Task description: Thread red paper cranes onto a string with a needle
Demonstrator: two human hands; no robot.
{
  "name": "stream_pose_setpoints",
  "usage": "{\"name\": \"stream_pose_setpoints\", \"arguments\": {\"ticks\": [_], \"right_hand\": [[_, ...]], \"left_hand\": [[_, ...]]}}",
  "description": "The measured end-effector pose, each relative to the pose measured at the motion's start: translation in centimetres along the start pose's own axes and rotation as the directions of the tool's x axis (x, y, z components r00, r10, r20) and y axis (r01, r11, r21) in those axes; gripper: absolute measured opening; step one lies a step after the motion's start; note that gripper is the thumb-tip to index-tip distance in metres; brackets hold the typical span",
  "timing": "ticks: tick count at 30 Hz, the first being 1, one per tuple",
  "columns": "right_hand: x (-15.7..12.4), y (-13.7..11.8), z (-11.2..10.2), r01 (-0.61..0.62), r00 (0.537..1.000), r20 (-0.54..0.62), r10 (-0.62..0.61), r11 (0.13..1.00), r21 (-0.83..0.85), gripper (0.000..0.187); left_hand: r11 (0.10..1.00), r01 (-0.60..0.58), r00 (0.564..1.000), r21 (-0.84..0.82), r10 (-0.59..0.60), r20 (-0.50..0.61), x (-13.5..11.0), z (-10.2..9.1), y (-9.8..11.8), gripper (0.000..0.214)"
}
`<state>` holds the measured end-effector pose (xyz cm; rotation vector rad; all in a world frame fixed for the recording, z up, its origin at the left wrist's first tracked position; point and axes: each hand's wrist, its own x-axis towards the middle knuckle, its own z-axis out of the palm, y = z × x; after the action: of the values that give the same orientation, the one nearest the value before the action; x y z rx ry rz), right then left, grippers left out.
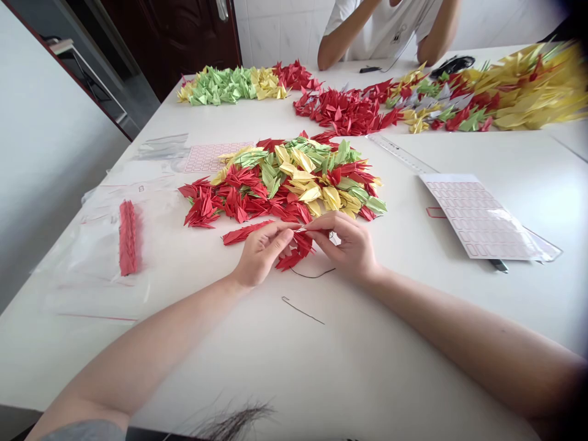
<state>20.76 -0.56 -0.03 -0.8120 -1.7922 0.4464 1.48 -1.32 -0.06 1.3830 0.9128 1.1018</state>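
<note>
My left hand (261, 252) and my right hand (350, 245) meet just in front of a heap of folded red, yellow and green paper pieces (294, 180). Both pinch a bunch of red paper pieces (296, 250) strung together, fingertips almost touching above it. A thin dark thread (312, 274) trails from the bunch onto the white table (367, 367). A row of joined red pieces (245, 233) lies to the left of my left hand. A bent wire needle (301, 310) lies on the table closer to me.
A stacked red strip (128, 236) rests on clear plastic bags at the left. Sticker sheets (480, 217) and a clear ruler (399, 153) lie at the right. More paper heaps (344, 110) cover the far side, where another person's arms (340, 43) rest.
</note>
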Motion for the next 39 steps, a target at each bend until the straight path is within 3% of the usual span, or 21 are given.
{"name": "stream_pose_setpoints", "arguments": {"ticks": [4,8,15,18,21,25,29,33,35,39], "right_hand": [[-0.2,-0.1,0.0,-0.036,0.997,0.072,0.033,0.999,0.036,0.006],[-0.1,-0.1,-0.2,-0.154,0.975,0.174,0.141,0.986,0.059,0.019],[0.0,-0.1,-0.5,-0.453,0.822,0.491,0.289,0.855,0.254,0.045],[0.0,-0.2,-0.5,-0.505,0.796,0.535,0.284,0.798,0.328,0.049],[0.0,-0.4,-0.5,-0.481,0.833,0.459,0.31,0.814,0.324,0.039],[-0.3,-0.8,-0.4,-0.326,0.926,0.266,0.27,0.925,0.197,0.018],[-0.8,-1.2,-0.4,-0.17,0.976,0.155,0.154,0.981,0.093,0.01],[-0.9,-1.4,-0.4,0.02,0.988,0.156,-0.018,1.0,-0.008,0.01],[-0.9,-1.4,-0.4,0.035,0.984,0.173,-0.03,0.999,-0.025,0.01],[-1.0,-1.3,-0.5,-0.113,0.979,0.171,0.112,0.994,-0.003,0.008]], "left_hand": [[1.0,0.015,1.0,-0.023,-0.015,0.017,0.0,0.5,0.1,0.034],[0.997,0.041,0.998,-0.059,-0.043,-0.041,0.2,0.5,0.0,0.028],[0.997,0.013,0.979,-0.078,-0.028,-0.202,0.5,0.2,0.1,0.027],[0.996,-0.008,0.977,-0.088,-0.011,-0.212,0.5,0.2,0.1,0.024],[0.995,-0.022,0.982,-0.098,0.003,-0.19,0.5,0.1,0.0,0.02],[0.996,0.007,0.978,-0.094,-0.026,-0.207,0.6,0.1,-0.1,0.03],[0.997,0.042,0.967,-0.059,-0.055,-0.248,0.7,0.2,0.0,0.041],[0.996,0.06,0.955,-0.061,-0.075,-0.287,0.7,0.3,0.1,0.043],[0.995,0.055,0.955,-0.08,-0.076,-0.287,0.8,0.2,0.1,0.039],[0.991,0.034,0.959,-0.126,-0.068,-0.275,0.7,0.1,0.1,0.035]]}}
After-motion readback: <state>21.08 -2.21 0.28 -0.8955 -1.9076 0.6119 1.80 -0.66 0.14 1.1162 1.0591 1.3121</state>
